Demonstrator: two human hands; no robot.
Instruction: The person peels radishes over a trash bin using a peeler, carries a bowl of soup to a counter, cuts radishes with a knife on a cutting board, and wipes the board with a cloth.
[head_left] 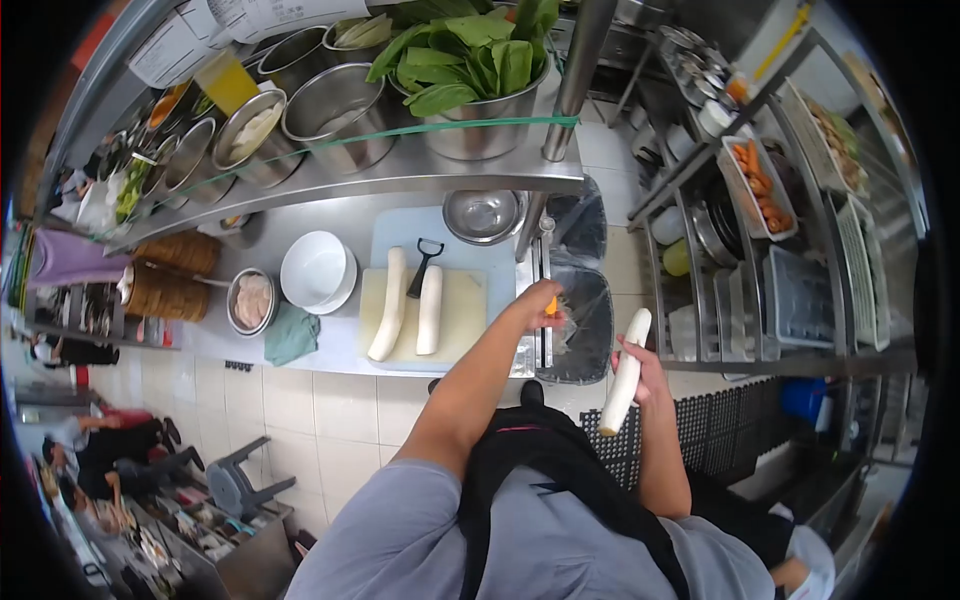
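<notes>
My left hand (539, 298) is closed over the edge of the bin around a small orange-handled tool (551, 305); its working end cannot be made out. In my right hand (651, 376) I grip a long peeled daikon (622, 388), tilted and held out to the right of the bin. Two more white daikons (389, 305) lie lengthwise on the cutting board (464, 320). Between their upper ends rests a black Y-shaped peeler (418, 281).
A lined bin (585, 330) stands at the counter's right end. Behind the board sits a steel bowl (482, 214); to the left are white bowls (316, 272), a green cloth (291, 335) and a bowl of pale meat (252, 302). A steel shelf (400, 165) overhangs the counter.
</notes>
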